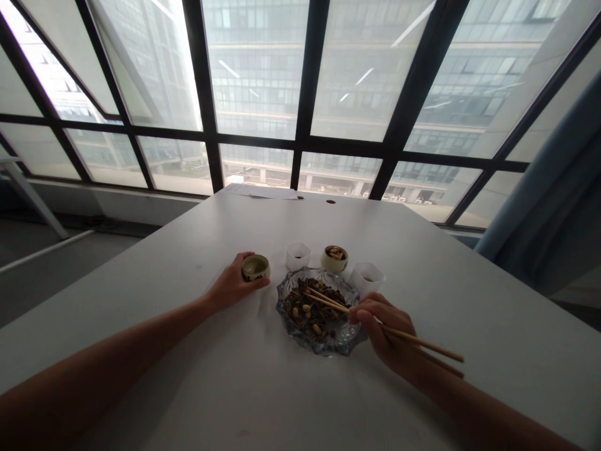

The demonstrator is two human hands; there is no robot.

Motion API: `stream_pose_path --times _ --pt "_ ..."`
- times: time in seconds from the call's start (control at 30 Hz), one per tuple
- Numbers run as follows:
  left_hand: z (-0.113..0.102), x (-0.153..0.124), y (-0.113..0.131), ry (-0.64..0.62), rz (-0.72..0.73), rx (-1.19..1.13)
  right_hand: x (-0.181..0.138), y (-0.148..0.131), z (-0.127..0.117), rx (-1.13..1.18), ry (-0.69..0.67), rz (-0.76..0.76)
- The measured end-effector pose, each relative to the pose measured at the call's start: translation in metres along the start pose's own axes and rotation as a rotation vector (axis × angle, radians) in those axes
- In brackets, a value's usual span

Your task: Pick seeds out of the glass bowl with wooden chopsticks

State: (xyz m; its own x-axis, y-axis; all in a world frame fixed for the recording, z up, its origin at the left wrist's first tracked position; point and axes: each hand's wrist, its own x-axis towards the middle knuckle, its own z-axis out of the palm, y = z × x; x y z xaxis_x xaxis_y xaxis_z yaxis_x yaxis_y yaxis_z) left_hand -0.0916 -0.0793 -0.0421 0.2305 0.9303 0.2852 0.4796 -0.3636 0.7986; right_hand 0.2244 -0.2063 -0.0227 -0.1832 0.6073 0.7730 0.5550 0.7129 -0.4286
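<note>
My left hand [237,280] is closed around a small ceramic cup [256,268] with dark markings on its side; the inside that shows looks bare. In my right hand [387,329] is a pair of wooden chopsticks [331,303], their tips down in a scalloped glass bowl [347,343]. Dark, thin seed-like pieces [305,322] fill much of that bowl, with several peanuts [307,308] among them. Whether the tips pinch a small brownish piece is too small to tell. Behind the bowl stands a second ceramic cup [335,266] with peanuts in it.
Two white plastic cups, one at the back left [298,263] and one at the right [369,285], stand close to the glass bowl, each with a little something dark inside. Papers [263,191] lie at the far end of the white table [211,394]. A blue curtain [539,194] hangs right.
</note>
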Motion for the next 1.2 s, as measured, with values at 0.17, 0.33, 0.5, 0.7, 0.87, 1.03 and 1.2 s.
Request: stream_pose_path --times 0.17,0.33,0.5,0.7,0.87,1.03,1.2 --pt "0.000 0.000 0.002 0.004 0.003 0.006 0.001 -0.005 0.000 0.039 0.022 0.043" --pt "-0.001 -0.001 0.005 0.033 0.005 0.026 0.000 -0.002 0.002 0.122 0.126 0.259" --pt "0.001 -0.004 0.005 0.128 0.143 0.050 0.002 0.022 0.007 0.488 0.395 0.673" --pt "0.003 -0.007 0.005 0.160 0.231 0.040 0.001 0.027 0.005 0.540 0.408 0.683" --pt "0.001 -0.006 0.008 0.127 0.107 0.053 0.001 0.011 -0.014 0.138 0.086 -0.028" --pt "0.000 -0.002 0.005 0.106 -0.001 0.025 0.003 0.002 -0.019 0.049 -0.028 -0.333" --pt "0.000 0.001 0.001 0.090 -0.050 0.045 0.000 0.003 -0.006 0.234 0.264 0.227"
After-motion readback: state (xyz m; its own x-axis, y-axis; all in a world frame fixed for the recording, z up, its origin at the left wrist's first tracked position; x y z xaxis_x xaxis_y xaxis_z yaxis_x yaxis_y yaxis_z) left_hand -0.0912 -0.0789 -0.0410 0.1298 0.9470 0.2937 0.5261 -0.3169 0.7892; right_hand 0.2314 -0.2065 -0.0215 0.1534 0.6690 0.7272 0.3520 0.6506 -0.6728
